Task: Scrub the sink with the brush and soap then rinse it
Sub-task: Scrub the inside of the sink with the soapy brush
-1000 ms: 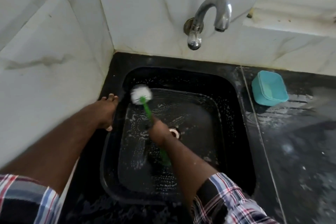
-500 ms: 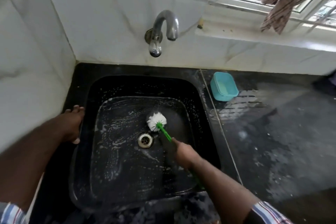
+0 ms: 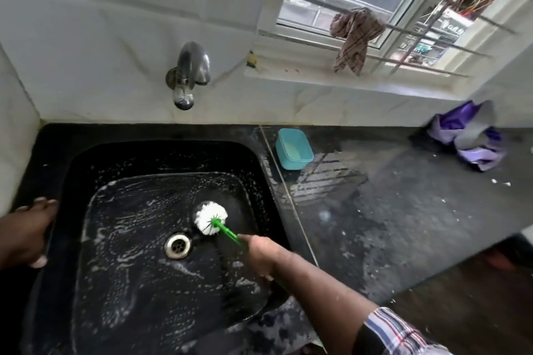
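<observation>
I have the brush [image 3: 212,222] in my right hand [image 3: 261,253], fingers curled round the green handle well back from the head, so the grip is wrapped tight on it. The handle's long axis runs from my hand up and to the left, toward the far left of the basin, and the white bristle head sits at the far end of it, down on the floor of the sink [image 3: 161,158] just beside the drain [image 3: 177,245], up and to the right of it.

That is the relation I am steering by: the head lies ahead and left of my grip, so pushing along the handle sends it toward the back wall below the tap [image 3: 189,75], while pulling draws it to the near right corner.

My left hand [image 3: 27,233] rests on the sink's left rim, its thumb hooked over the inner edge, so it takes hold of the rim and braces me. It is well apart from the brush, so the right hand is the nearer one (and the only one working).

Suds streak the whole floor of the sink; I judge scrubbing is well along and rinsing not yet begun, the tap showing no water.
</observation>
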Tool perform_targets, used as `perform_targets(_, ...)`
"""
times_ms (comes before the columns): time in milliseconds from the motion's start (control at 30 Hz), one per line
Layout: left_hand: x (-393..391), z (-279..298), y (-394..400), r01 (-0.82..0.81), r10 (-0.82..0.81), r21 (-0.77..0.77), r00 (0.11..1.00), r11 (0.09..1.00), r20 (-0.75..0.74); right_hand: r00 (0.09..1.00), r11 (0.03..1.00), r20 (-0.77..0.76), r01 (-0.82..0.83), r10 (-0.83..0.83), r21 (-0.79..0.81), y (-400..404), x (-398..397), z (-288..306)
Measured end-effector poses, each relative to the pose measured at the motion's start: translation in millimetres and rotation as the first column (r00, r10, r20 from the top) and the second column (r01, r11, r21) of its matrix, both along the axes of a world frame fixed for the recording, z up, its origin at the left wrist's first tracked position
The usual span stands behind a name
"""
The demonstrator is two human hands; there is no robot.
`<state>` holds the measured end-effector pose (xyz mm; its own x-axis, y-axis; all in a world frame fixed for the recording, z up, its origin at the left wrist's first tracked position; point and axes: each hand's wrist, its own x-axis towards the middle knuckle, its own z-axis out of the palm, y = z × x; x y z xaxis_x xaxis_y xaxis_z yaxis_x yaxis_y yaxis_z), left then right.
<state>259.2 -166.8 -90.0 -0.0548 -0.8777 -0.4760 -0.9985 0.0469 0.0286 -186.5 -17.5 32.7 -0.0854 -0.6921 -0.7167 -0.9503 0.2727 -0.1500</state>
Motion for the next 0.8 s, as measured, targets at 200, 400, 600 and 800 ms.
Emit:
perform_targets(200,-19,42,11,0.031,-0.026,-0.063,0.997,0.998,0.073,0.998,0.995,0.054,0.038,-0.033,-0.093,-6,3,-8)
perform_targets(400,-61,119,66,-0.073,0.073,-0.036,0.997,0.997,-0.015,0.99,0.984,-0.082,0.107,-0.119,-0.141,-3,11,-26)
perform_targets(600,-56,113,86,-0.068,0.068,0.008,0.998,0.998,-0.002,0.959,0.995,-0.278,0.032,-0.058,-0.096,-4,-27,-7)
perform_targets(800,-59,109,73,-0.075,0.075,0.008,0.995,0.997,0.068,0.928,0.99,-0.348,-0.113,0.134,0.081,44,-11,2)
